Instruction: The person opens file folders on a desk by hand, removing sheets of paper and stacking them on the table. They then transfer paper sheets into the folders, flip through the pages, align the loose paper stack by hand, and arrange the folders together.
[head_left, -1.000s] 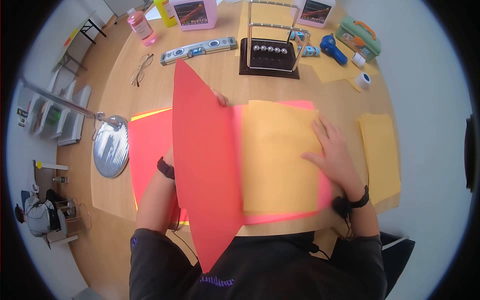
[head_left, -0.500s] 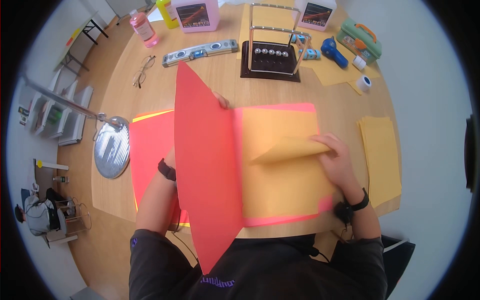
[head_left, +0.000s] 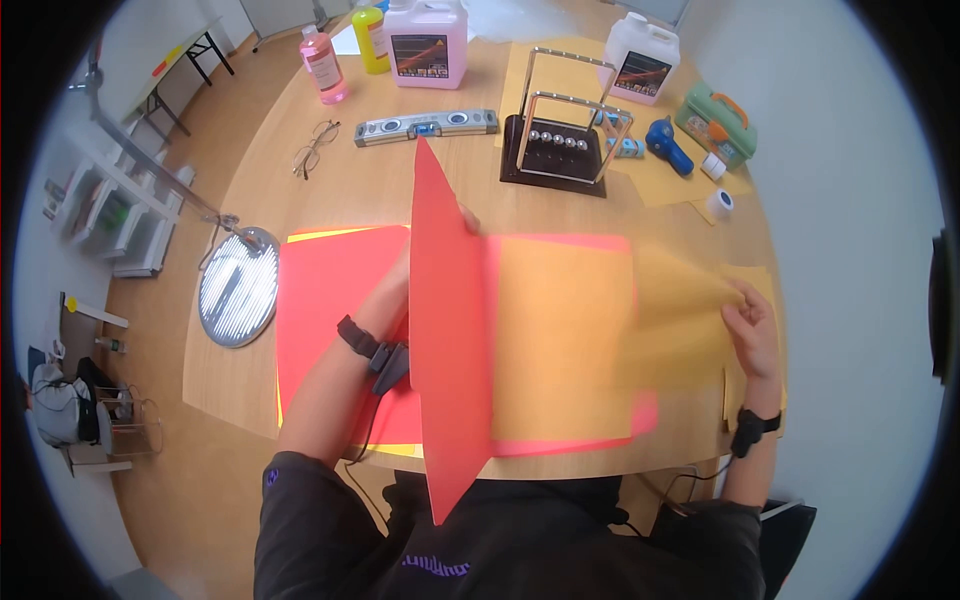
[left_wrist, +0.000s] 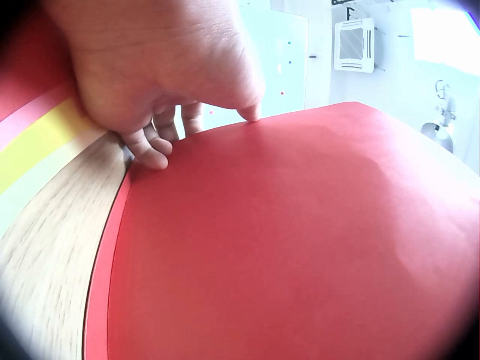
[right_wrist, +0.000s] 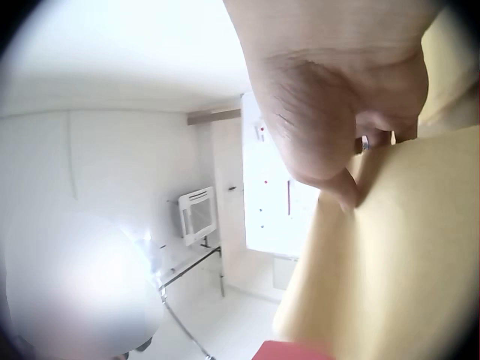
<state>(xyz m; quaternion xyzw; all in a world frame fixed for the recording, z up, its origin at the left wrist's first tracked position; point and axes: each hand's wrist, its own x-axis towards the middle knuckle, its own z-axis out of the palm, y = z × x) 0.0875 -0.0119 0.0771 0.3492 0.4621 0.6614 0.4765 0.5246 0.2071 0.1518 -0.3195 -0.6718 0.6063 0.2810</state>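
Observation:
A red card cover (head_left: 450,340) stands upright along its fold, rising from a pink-red backing sheet (head_left: 645,412). My left hand (left_wrist: 161,64) grips the cover's far edge; in the head view only a few fingers show past it. A tan paper sheet (head_left: 540,340) lies on the pink backing. My right hand (head_left: 755,335) pinches the edge of another tan sheet (head_left: 682,310), which is blurred and stretches across to the right of the backing. In the right wrist view, the thumb (right_wrist: 341,191) presses on this sheet, with the fingers partly hidden behind it.
Red and yellow sheets (head_left: 330,300) lie left of the cover. A tan paper stack (head_left: 738,395) is under the right hand. Farther back stand a spirit level (head_left: 425,127), a Newton's cradle (head_left: 553,165), bottles (head_left: 323,65) and a green toolbox (head_left: 718,125). A round lamp (head_left: 238,290) stands left.
My right hand, flat on the tan paper at first, lifted the top sheet's edge and carried it right, toward the stack there. My left hand keeps holding the red cover upright. The head view shifted.

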